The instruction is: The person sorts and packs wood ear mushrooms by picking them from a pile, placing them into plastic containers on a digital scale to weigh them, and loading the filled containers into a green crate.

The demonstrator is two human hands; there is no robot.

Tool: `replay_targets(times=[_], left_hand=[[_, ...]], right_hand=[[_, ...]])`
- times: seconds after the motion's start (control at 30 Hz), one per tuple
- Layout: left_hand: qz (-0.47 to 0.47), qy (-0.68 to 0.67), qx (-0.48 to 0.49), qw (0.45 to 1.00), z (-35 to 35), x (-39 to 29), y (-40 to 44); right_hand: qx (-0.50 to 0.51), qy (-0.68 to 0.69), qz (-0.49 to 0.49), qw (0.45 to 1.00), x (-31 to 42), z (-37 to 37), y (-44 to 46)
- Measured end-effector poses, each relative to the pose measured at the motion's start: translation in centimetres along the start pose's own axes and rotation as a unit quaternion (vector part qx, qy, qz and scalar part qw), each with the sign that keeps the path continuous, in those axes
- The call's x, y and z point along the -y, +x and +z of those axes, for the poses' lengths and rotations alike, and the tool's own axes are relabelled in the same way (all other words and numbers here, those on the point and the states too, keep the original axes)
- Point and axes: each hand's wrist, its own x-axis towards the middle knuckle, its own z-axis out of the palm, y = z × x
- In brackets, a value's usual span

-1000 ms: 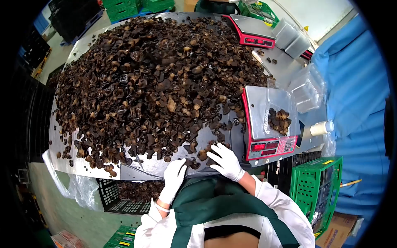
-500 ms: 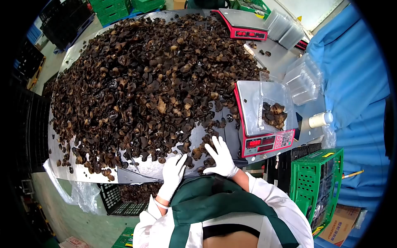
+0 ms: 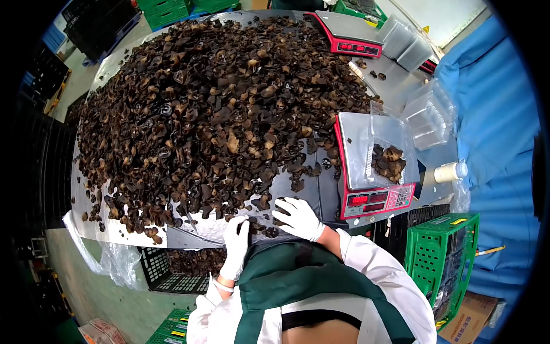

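Note:
Dark brown wood ear mushrooms lie in a broad heap over the table. My left hand, in a white glove, is at the table's front edge with fingers bent together; what is between them, if anything, is hidden. To its right, my gloved right hand reaches leftward over a few loose pieces, fingers apart, with a dark piece showing at the fingertips. Several wood ears lie between both hands. On the right, a red scale carries a clear plastic box with some wood ears inside.
Beyond stands a second red scale, near stacked clear boxes. More clear boxes and a white cylindrical container sit at the right. A green crate stands beside me; a black crate is below the table edge.
My right hand has moved left and its spread fingers have come closer together. My left hand's fingers have bent. The scene has shifted slightly to the right in view.

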Motion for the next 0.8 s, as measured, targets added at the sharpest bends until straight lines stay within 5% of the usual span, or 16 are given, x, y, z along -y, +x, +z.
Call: replay_targets(times=[0.07, 0.1, 0.23, 0.3, 0.4, 0.47, 0.5, 0.53, 0.6, 0.63, 0.8], left_hand=[[-0.252, -0.193, 0.018, 0.948, -0.8, -2.8, 1.0], [-0.290, -0.303, 0.016, 0.908, -0.5, -2.4, 1.3], [-0.326, -0.460, 0.012, 0.826, -0.3, -1.4, 2.1], [-0.326, -0.541, 0.083, 0.771, -0.7, -1.6, 2.5], [-0.322, -0.594, 0.127, 0.726, -0.8, -2.8, 2.8], [-0.319, -0.606, 0.148, 0.713, -0.6, -2.9, 2.8], [-0.326, -0.616, 0.138, 0.703, -0.4, -3.5, 2.7], [-0.333, -0.626, 0.128, 0.693, -0.1, -3.9, 2.7], [-0.328, -0.636, 0.145, 0.684, 0.9, -4.1, 2.9], [-0.339, -0.642, 0.138, 0.674, 1.3, -4.8, 3.0], [-0.336, -0.647, 0.145, 0.669, 3.1, -8.4, 3.8]], right_hand=[[-0.012, -0.009, -0.007, 1.000, 0.0, -0.4, 0.9], [0.006, -0.013, 0.011, 1.000, 0.0, -0.4, 1.2], [0.010, -0.001, 0.024, 1.000, -0.8, 0.2, 1.6], [0.014, 0.010, 0.022, 1.000, -1.2, 0.3, 1.5], [-0.083, 0.095, 0.060, 0.990, -1.0, -0.3, 1.7], [-0.157, 0.335, 0.217, 0.903, -0.5, -0.5, 2.1], [-0.134, 0.502, 0.326, 0.790, -0.6, -0.9, 2.1], [-0.112, 0.661, 0.410, 0.619, -0.9, -2.1, 2.3], [-0.117, 0.881, 0.358, 0.287, -2.3, -2.0, 1.7], [-0.144, 0.909, 0.303, 0.246, -2.3, -2.5, 1.5], [-0.184, 0.901, 0.189, 0.344, -2.5, -5.3, 1.6]])
